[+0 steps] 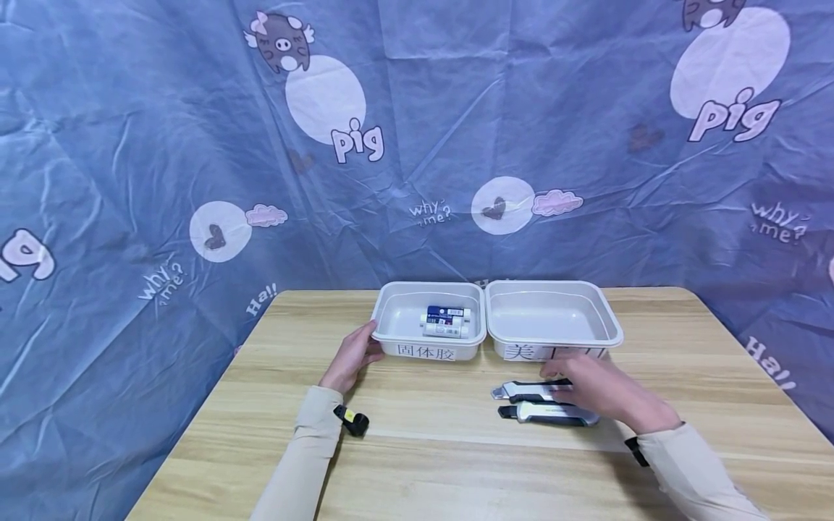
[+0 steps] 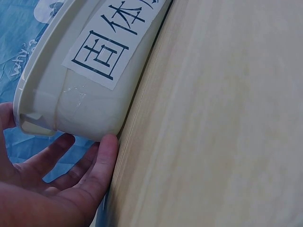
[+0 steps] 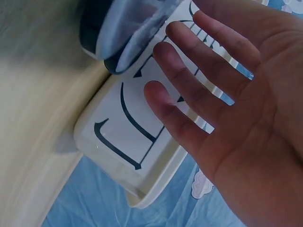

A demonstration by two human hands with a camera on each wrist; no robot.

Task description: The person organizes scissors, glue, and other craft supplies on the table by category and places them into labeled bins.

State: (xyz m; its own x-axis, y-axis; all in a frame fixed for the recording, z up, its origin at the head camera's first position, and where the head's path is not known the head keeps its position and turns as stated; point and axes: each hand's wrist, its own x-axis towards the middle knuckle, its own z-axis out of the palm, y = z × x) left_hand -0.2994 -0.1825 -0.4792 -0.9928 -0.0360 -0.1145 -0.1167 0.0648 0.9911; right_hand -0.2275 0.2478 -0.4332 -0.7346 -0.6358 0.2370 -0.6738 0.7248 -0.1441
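My left hand (image 1: 355,354) touches the left end of a white plastic box (image 2: 90,101), fingertips against its lower wall and the thumb by its rim. Inside that box lie several glue sticks (image 1: 446,323). Over on the right, my right hand (image 1: 602,387) hovers at two utility knives, its fingers extended and apart in the right wrist view. The farther knife (image 1: 517,391) is partly covered by that hand; the nearer knife (image 1: 550,414) lies parallel to it on the table. Whether the fingers touch the farther knife cannot be told.
A second white box (image 1: 554,344) stands beside the first, also with a paper label on its front. Both sit at the back of the wooden table (image 1: 430,463). A blue patterned cloth (image 1: 417,145) hangs behind it.
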